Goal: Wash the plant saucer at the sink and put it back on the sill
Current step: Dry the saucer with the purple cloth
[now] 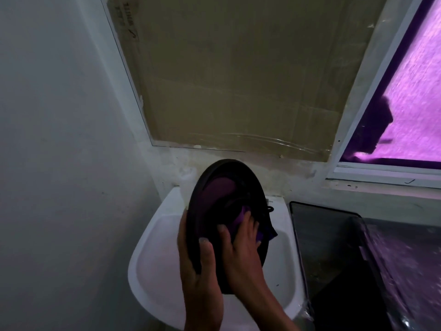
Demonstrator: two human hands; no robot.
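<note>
A round black plant saucer [222, 187] is held tilted on edge above the white sink [152, 254]. My left hand [198, 266] grips its lower left rim, thumb on the inner face and fingers behind. My right hand [241, 244] presses a purple cloth [238, 219] against the inside of the saucer, fingers curled over the cloth. The tap is hidden behind the saucer.
A dark glass-topped surface [334, 235] stands right of the sink. Above it is a window sill [381, 187] under a purple-lit window [410, 96]. Cardboard [238, 72] covers the wall opening behind the sink. A white bottle [188, 180] sits at the sink's back left.
</note>
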